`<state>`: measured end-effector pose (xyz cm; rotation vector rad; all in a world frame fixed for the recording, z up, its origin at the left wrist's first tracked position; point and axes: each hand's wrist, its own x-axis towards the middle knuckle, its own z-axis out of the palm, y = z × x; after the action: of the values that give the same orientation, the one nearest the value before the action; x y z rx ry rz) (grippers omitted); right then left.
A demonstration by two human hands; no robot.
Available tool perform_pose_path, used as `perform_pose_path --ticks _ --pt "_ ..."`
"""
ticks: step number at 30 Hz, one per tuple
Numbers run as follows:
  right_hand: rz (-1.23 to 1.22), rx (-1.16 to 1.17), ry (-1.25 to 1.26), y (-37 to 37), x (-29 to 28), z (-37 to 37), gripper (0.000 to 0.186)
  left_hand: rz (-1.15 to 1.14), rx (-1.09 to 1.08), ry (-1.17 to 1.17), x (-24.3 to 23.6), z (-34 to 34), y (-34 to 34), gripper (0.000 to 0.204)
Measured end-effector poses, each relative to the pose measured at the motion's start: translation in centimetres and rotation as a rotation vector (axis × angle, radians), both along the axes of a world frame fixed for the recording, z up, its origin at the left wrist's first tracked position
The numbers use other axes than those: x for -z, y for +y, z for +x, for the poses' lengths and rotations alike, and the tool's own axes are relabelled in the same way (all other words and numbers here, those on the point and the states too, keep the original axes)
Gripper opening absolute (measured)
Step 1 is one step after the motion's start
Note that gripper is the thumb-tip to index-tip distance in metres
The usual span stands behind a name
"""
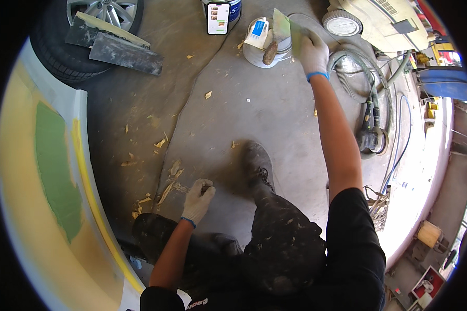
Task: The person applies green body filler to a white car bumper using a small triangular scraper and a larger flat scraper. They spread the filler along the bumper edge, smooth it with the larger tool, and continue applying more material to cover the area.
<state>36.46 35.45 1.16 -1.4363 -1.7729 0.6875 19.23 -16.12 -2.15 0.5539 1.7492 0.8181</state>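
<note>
My right hand [312, 52], in a pale glove, reaches forward and grips a flat metal spreader [284, 27] smeared with green filler, held over a white can [262, 51] on the floor. A wooden-handled tool [270, 52] rests on that can. My left hand [198, 199], also gloved, hangs low near my knee, fingers curled around a small dark object I cannot make out. A car body panel [52, 171] with a green filler patch and yellow edge curves along my left.
A car wheel [96, 31] with two filler boards [120, 49] leaning on it stands at the back left. A phone [218, 18] is propped upright. A sander with grey hose [371, 132] lies right. Filler scraps [166, 192] litter the concrete floor.
</note>
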Motion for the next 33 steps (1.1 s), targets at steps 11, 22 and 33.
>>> perform_pose_path --ticks 11,22,33 --pt "0.133 -0.365 -0.351 2.2 4.6 -4.6 0.041 -0.103 -0.126 -0.017 -1.8 -4.1 2.3 0.023" --pt "0.384 -0.282 -0.137 -2.3 1.4 -10.6 0.026 -0.015 -0.354 0.2 0.6 -12.3 7.3 0.03" --pt "-0.079 -0.456 0.072 -10.4 10.6 -27.2 0.073 0.021 -0.758 0.428 2.0 -34.3 27.6 0.083"
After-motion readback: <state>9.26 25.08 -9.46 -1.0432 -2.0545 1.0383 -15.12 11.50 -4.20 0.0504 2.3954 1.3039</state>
